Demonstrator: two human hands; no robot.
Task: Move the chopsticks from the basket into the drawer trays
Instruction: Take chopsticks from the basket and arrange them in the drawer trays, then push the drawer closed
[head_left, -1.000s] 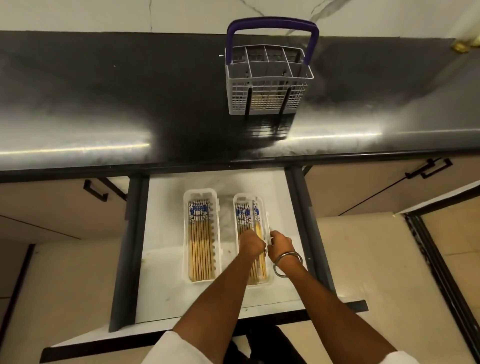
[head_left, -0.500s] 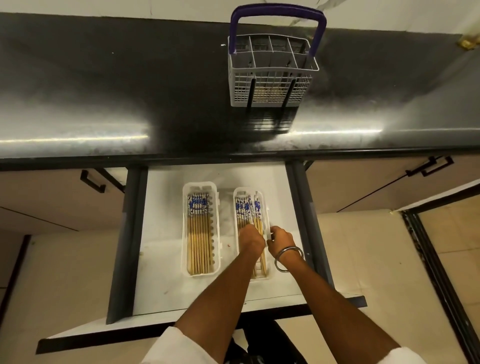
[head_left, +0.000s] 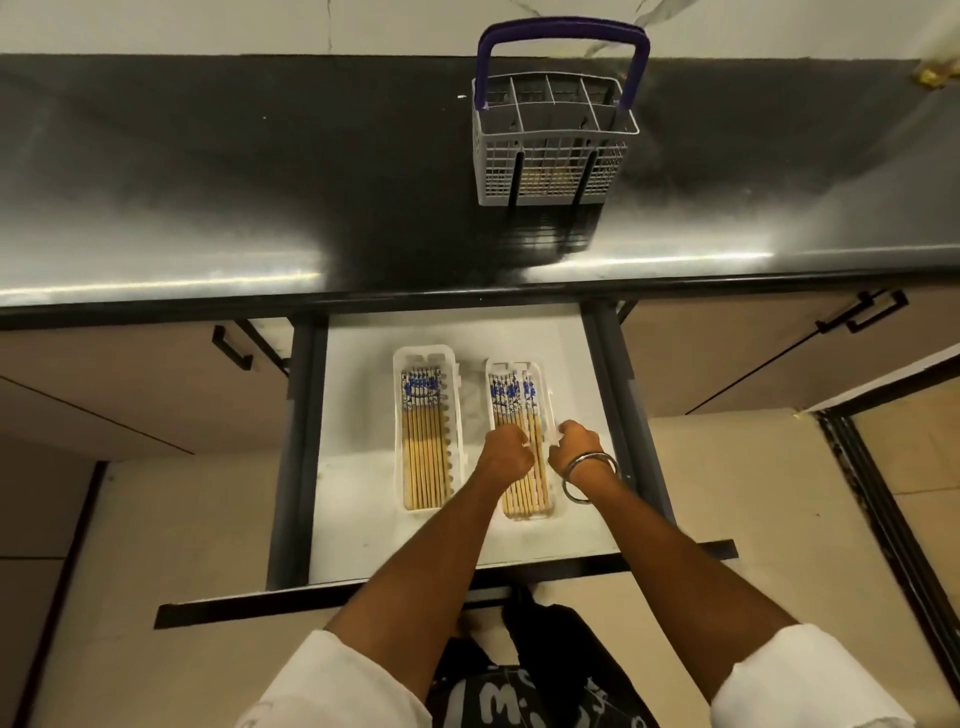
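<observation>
Forearms reach down into the open white drawer (head_left: 363, 499). Curled left hand (head_left: 505, 451) and right hand (head_left: 577, 441) flank the right white plastic tray (head_left: 546, 506), fingers bent over its blue-topped bamboo chopsticks (head_left: 511, 410); actual grip unclear.

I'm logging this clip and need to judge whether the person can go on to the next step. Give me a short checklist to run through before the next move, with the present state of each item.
1. Drawer pulled out far enough to reach both trays: ok.
2. Left tray holds chopsticks lying parallel, patterned ends toward the counter: ok.
3. Right tray chopsticks lying parallel: cannot tell, both hands cover its middle.
4. Left hand free for another load: cannot tell, it is curled over the right tray.
5. Right hand free: cannot tell, it is curled at the tray's right rim.
6. Basket emptied: not ok, pale sticks seem to show through its front grid.
</observation>
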